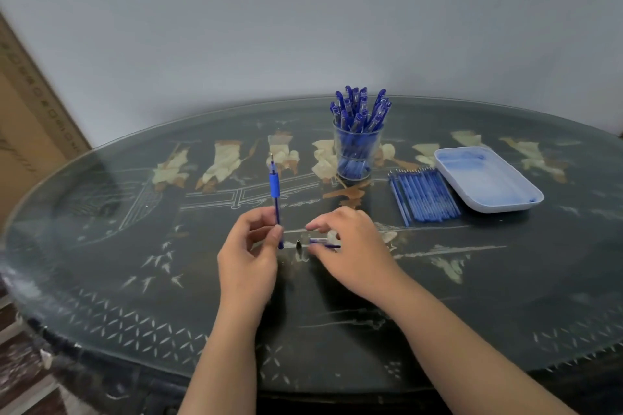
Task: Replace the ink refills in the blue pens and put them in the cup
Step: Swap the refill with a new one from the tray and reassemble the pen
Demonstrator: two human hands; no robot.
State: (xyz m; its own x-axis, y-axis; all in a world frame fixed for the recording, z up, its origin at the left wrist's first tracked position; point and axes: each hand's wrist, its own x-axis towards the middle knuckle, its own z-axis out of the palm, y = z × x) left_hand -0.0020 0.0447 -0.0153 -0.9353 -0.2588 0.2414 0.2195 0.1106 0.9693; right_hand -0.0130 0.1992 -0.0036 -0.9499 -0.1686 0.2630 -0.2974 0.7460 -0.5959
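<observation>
Logging, nearer me than the cup [358, 158]: my left hand [249, 254] pinches one blue pen barrel [275, 199], upright; my right hand [352, 246] pinches one pen piece [323, 241] on the table [135, 246]. Refills [425, 196] lie right of the cup.

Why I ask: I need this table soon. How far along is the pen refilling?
Done: the cup is packed with blue pens. In hand: the left hand holds one opened pen upright; the right hand pinches another pen part by a small black tip on the table. Left: close this pen and drop it in the cup. Refills lie beside the tray; no other loose pens show.
</observation>
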